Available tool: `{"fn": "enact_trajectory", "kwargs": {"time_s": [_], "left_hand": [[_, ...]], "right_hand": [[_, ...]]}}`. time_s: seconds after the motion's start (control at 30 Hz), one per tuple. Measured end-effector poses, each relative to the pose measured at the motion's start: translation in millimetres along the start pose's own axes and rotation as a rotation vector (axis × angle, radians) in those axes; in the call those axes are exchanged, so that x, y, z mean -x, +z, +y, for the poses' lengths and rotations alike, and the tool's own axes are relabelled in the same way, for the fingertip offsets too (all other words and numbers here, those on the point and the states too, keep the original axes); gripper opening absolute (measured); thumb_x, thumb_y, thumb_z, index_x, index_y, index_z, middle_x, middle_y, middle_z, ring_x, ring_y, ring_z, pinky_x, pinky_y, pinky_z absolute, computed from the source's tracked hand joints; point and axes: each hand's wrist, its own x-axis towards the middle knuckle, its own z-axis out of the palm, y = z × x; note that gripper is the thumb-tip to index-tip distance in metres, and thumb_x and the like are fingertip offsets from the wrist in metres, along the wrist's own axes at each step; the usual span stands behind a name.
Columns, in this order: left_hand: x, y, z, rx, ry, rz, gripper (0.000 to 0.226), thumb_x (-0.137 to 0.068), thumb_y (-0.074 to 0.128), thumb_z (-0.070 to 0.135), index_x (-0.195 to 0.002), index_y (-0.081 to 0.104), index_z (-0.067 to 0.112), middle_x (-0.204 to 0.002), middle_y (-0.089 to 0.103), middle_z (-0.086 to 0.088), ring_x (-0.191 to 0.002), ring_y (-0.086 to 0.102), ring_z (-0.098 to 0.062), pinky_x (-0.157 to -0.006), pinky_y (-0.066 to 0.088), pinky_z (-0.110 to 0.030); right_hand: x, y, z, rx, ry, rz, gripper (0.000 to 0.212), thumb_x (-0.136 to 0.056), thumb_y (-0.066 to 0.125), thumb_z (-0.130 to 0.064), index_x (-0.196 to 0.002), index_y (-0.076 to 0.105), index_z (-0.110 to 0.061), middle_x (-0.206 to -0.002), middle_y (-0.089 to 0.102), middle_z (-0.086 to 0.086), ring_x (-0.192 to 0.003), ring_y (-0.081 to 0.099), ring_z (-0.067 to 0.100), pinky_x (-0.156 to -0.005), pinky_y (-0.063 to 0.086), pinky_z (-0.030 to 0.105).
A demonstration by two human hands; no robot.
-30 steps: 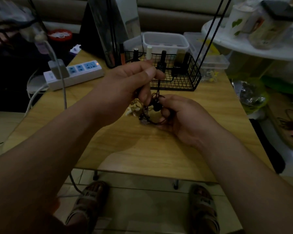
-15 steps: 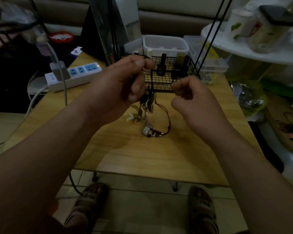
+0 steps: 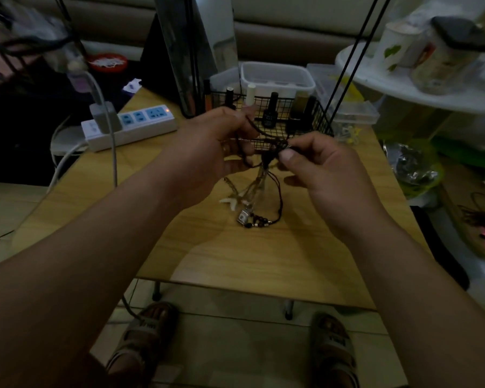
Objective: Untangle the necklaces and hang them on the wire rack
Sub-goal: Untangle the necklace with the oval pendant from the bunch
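- Head view: the left hand (image 3: pixel 207 152) is raised above the middle of the tabletop (image 3: pixel 263 264). Its grip is clamped on a dark cord of the necklaces (image 3: pixel 266 189), pinched between thumb and forefinger.
- The right hand (image 3: pixel 328 169) is just beside it, level with it. Its grip is closed on a dark knot in the same tangle, thumb tip against forefinger.
- A short stretch of cord runs taut between the two hands, in front of the wire basket (image 3: pixel 319 121).
- The rest of the tangle hangs from the hands, dark cords mixed with paler chains. Its lower end lies on the middle of the tabletop.
- On the wood there lie a white star-shaped pendant (image 3: pixel 230 201), a small silver square pendant (image 3: pixel 242 218) and a row of dark beads (image 3: pixel 259 223) on a black loop.
- The wire basket stands at the far edge of the tabletop, with small dark bottles (image 3: pixel 270 114) upright inside it.
- A clear plastic box (image 3: pixel 276 79) sits behind the basket.
- A white power strip (image 3: pixel 132 126) lies at the far left corner, with a charger plugged into it.
- Two thin black rods (image 3: pixel 347 65) rise at a slant near the far right corner.
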Motion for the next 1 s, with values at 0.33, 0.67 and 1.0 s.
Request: {"fn": "enact_trajectory", "kwargs": {"time_s": [0.33,0.67,1.0], "left_hand": [[12.3,0.4,1.0,-0.348,0.015,-0.099,0.019,-0.099,0.058,0.012,-0.117,0.063,0.014,-0.084,0.063,-0.006,-0.076,0.063,-0.017,-0.076,0.051,-0.039],[22.2,-3.8,1.1,-0.597,0.107,-0.148,0.004,-0.102,0.064,0.016,-0.101,0.066,0.013,-0.087,0.073,-0.001,-0.069,0.061,-0.013,-0.064,0.054,-0.028],[16.4,-6.5,1.9,-0.519,0.114,-0.089,0.008,-0.099,0.061,0.002,-0.103,0.059,0.009,-0.081,0.060,-0.009,-0.072,0.055,-0.018,-0.066,0.050,-0.027]], "right_hand": [[-0.7,-1.1,-9.2,-0.124,0.014,-0.066,0.011,-0.103,0.062,-0.023,-0.096,0.066,-0.015,-0.075,0.069,-0.007,-0.079,0.070,0.015,-0.081,0.061,0.039],[4.1,1.2,-10.5,-0.123,-0.055,0.010,0.016,-0.103,0.062,-0.024,-0.111,0.076,-0.023,-0.086,0.068,0.007,-0.083,0.067,0.020,-0.082,0.058,0.033],[-0.1,0.7,-3.3,-0.359,0.165,0.009,0.019,-0.107,0.054,-0.023,-0.092,0.062,-0.015,-0.067,0.053,-0.002,-0.077,0.063,0.021,-0.088,0.056,0.046]]}}
